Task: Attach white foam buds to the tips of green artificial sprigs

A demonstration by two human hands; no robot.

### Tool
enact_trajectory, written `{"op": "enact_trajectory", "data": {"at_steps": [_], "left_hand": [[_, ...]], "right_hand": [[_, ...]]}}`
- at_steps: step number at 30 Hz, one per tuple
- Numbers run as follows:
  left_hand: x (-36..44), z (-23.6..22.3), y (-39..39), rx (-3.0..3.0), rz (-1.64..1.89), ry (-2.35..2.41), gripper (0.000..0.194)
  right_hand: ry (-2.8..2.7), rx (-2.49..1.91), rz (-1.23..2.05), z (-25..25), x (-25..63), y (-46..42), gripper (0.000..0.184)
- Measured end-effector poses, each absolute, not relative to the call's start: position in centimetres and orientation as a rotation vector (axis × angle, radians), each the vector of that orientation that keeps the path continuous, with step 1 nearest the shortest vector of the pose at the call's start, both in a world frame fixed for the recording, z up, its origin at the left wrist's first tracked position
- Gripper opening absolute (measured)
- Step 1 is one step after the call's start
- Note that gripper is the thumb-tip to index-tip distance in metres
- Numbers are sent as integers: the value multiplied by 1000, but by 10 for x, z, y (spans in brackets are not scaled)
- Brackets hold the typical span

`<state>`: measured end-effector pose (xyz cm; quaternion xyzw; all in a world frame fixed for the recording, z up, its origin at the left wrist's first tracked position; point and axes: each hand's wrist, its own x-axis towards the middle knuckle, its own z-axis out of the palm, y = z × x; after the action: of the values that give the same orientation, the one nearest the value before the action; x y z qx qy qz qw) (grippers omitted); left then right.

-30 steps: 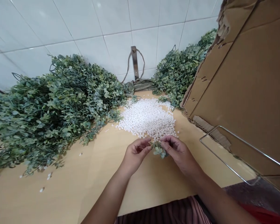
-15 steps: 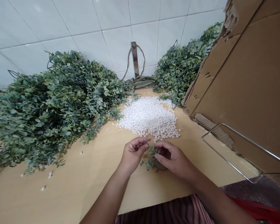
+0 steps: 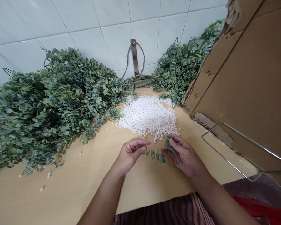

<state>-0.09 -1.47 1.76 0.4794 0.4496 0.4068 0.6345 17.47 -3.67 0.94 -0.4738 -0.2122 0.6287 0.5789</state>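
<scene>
Right hand (image 3: 184,155) grips a leafy sprig (image 3: 157,156); left hand (image 3: 129,153) curls at its tip, hold unclear!
Leafy length stretches crosswise between them, white pieces (image 3: 147,114) just beyond.

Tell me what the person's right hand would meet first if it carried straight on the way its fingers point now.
Most likely the right hand would reach the near edge of the pile of small white pieces; the hand's height is unclear, so it might pass above.
</scene>
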Motion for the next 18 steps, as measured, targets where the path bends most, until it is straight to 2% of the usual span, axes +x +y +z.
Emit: {"op": "enact_trajectory", "data": {"at_steps": [3,7,14,18], "left_hand": [[-3,19,-17,1219,782,974,22],[0,16,-16,1246,891,1028,21],[16,7,-22,1258,996,966,22],[23,1,-23,1253,1001,988,20]], "right_hand": [[-520,-1111,1535,10,174,-41,40],[-670,-1137,1477,6,171,-45,37],[-1057,-1195,1168,-7,162,-46,21],[-1204,-1230,996,-15,158,-48,20]]}}
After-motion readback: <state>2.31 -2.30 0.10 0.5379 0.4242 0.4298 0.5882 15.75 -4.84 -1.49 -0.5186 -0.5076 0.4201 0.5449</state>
